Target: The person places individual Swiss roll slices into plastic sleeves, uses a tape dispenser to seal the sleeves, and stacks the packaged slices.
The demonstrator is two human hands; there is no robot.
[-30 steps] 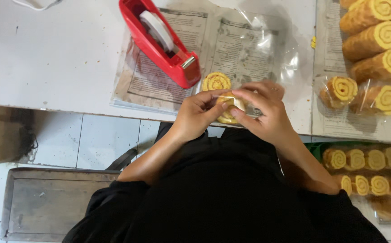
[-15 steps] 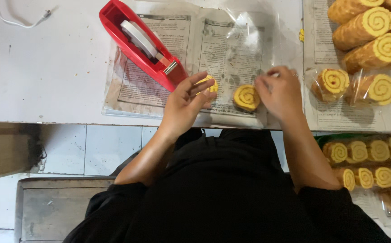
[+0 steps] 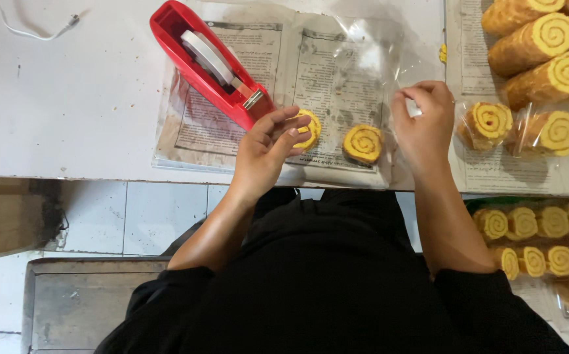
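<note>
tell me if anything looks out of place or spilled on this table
Little stands out. A small yellow crumb lies loose on the white table, apart from the spiral rolls. The newspaper under clear plastic looks stained and creased. The left hand and right hand work near two slices.
</note>
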